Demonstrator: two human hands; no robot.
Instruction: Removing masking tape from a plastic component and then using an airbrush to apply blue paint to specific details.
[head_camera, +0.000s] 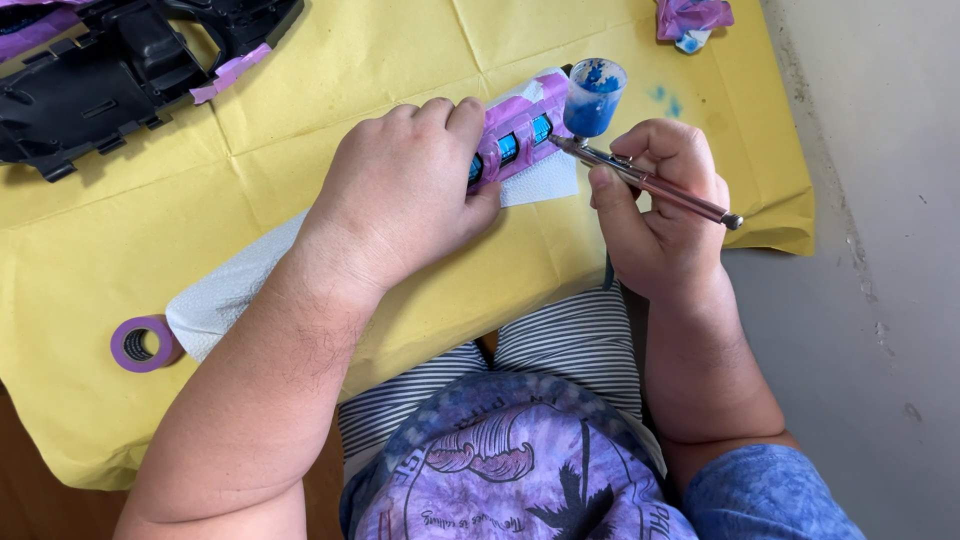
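The left hand (400, 195) is clamped around a small part wrapped in purple masking tape (520, 130), thumb below and fingers over the top, holding it above a white paper towel (230, 290) on the yellow paper sheet (330, 110) that covers the table. Small windows in the tape show bright blue. The right hand (660, 215) is closed in a pen grip on a slim metal airbrush with a round cup of blue paint (640, 180); its nozzle points toward nine o'clock, just beside the taped part's exposed windows.

The step in hand looks like spraying blue into the unmasked openings, with the part steadied and the nozzle aimed. Whether paint is leaving the tip cannot be told from this view. The next move would call for a steady aim and turning the part so any uncovered window faces the nozzle.

At eight o'clock lies a roll of purple tape (140, 343); at eleven o'clock, a black plastic moulded piece (110, 70).
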